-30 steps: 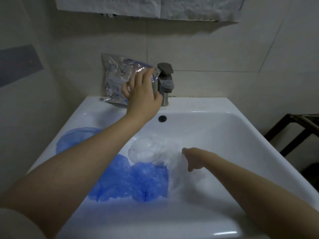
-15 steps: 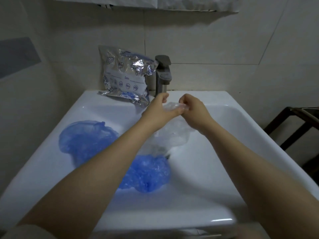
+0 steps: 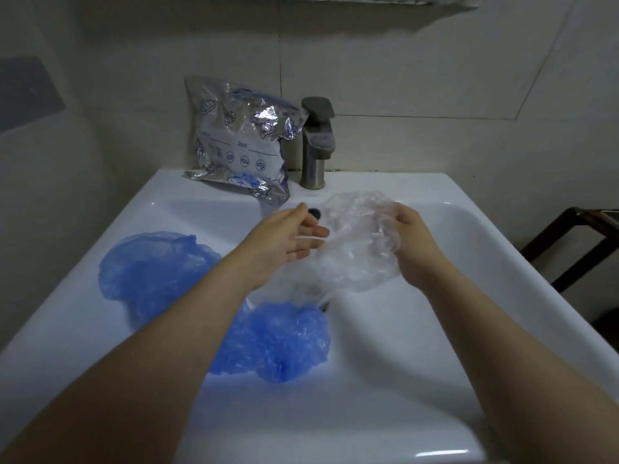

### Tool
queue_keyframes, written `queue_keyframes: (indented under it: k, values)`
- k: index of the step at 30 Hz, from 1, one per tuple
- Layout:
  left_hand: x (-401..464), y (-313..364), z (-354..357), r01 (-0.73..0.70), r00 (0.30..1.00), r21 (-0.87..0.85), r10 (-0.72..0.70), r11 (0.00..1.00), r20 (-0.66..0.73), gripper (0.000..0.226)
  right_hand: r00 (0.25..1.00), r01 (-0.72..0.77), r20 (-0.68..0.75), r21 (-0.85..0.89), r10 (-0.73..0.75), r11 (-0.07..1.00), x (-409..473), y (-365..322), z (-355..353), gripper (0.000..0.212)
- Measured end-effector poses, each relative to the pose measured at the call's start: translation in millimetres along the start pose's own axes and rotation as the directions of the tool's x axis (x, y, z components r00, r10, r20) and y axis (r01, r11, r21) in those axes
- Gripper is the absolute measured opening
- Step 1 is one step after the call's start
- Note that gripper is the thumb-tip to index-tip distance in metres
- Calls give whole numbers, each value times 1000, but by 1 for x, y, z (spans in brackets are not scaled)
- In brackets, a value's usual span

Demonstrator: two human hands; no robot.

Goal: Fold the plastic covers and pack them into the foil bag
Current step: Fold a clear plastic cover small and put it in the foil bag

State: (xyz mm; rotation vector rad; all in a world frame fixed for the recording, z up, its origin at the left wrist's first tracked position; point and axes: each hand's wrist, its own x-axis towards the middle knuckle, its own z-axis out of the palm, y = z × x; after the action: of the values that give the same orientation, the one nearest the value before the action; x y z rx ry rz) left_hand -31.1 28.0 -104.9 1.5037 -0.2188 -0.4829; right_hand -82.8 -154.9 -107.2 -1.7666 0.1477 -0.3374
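White tiled wall and a white basin (image 3: 418, 329) fill the view, with a grey tap (image 3: 316, 142) at the far edge. Leaning against the wall just left of the tap stands the foil bag (image 3: 239, 145), crumpled, with blue plastic showing through its clear upper part (so something seems packed in already).

Down in the bowl lie two blue plastic covers: a large blue cover (image 3: 150, 266) spread at the left, and a bunched blue cover (image 3: 281, 339) nearer the drain, neither one folded.

Above them, the clear cover (image 3: 358, 242) is now held up over the bowl. A second ago it lay in the basin while the left hand was up at the foil bag; half a second ago both hands pinched it close together at one small point. Since then the hands have parted and the cover has opened out into a wide, puffed sheet. My guess is that this spreading is the start of folding it.

The right hand (image 3: 407, 236) grips the cover's right edge, fingers curled into the plastic. The left hand (image 3: 288, 239) is open, palm up, fingers straight, touching the cover's left edge.
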Motion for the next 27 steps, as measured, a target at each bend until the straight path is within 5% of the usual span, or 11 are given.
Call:
queue_keyframes:
  k: [6, 10, 12, 16, 18, 19, 20, 22, 24, 27]
  values:
    - [-4, -11, 17, -40, 990, 206, 11, 978, 138, 75, 978, -208, -11, 50, 209, 977, 0, 4, 12, 15]
    - [-4, -8, 16, -115, 989, 384, 141, 916, -40, 40, 977, -198, -44, 155, 207, 968, 0, -1, 7, 20]
    - [-1, -10, 8, -149, 961, 611, 259, 777, -96, 28, 960, -232, -110, 207, 258, 951, 5, 3, -3, 24]
    - [-1, -11, 1, -188, 930, 883, 367, 430, 19, 15, 951, -310, 6, 92, 311, 946, 6, 5, -11, 36]
    - [-1, -13, -1, -183, 936, 917, 349, 356, 52, 16, 980, -194, 30, -61, 196, 979, 4, 3, -8, 48]
    - [0, -14, -1, -183, 934, 929, 351, 322, 62, 18, 999, -20, 23, -281, 28, 959, 2, 0, -6, 49]
    - [0, -15, -2, -187, 930, 939, 360, 288, 75, 20, 981, 188, 65, -512, -180, 838, -1, -2, -2, 49]
    - [0, -16, -1, -210, 920, 948, 377, 239, 109, 24, 838, 510, 256, -682, -482, 524, -5, -1, 8, 47]
    - [0, -15, 2, -232, 917, 954, 368, 189, 150, 29, 787, 591, 398, -704, -471, 393, -7, 1, 20, 51]
    - [-3, -14, 4, -278, 913, 946, 352, 169, 205, 41, 865, 501, 462, -785, -194, 363, -8, 1, 20, 41]
